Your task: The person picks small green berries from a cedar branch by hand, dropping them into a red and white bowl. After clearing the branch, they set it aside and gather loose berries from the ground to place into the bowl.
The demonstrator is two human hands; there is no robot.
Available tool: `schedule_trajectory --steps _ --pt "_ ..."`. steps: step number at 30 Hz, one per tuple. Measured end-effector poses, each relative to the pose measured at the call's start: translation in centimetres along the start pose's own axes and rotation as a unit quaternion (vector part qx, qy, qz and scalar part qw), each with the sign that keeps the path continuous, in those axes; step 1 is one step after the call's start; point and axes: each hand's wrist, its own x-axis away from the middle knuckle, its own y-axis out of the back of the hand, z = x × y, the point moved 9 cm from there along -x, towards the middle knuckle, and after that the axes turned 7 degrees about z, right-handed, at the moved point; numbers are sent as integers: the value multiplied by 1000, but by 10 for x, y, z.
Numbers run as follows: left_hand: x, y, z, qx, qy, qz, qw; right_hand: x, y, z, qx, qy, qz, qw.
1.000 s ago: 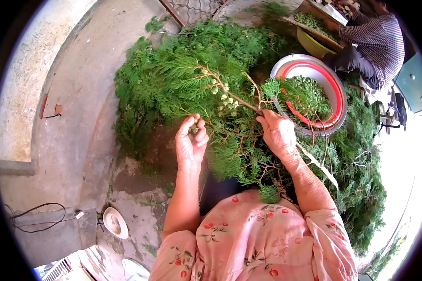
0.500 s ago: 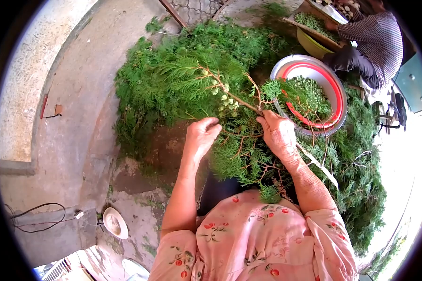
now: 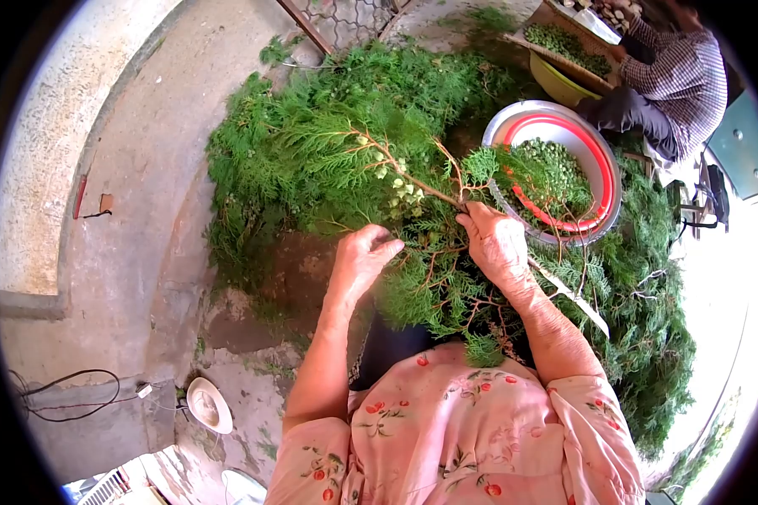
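Observation:
My right hand is closed around the brown stem of a leafy conifer branch. Pale green cones hang in a cluster along it, and its pale, stripped end slants out past my right forearm. To the left of the cones, my left hand has its fingers curled in and thumb pressed close, by the green sprays. Whatever it may hold is hidden. Just beyond my right hand stands a metal basin with a red-rimmed bowl inside, containing green cones and some sprigs.
A large heap of cut greenery spreads ahead, with more branches at my right. A co-worker sits at the upper right beside a tray of cones and a yellow-green basin. A white dish lies at lower left.
My left hand has shifted slightly right and down, its wrist turned a little. The right hand and branch have moved slightly left. The co-worker's arm has drawn back from the tray.

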Motion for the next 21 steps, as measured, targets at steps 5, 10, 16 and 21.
schedule_trajectory --steps 5,10,16,21 --pt "10 -6 19 234 85 -51 967 0 1 1 -4 -5 0 1000" --pt "15 -15 36 349 134 -63 925 1 3 1 -18 -16 -1 1000" --pt "20 -17 45 437 144 -82 884 0 -1 1 7 -7 9 1000" --pt "11 -14 68 609 99 -76 783 0 -3 0 14 -4 2 1000"
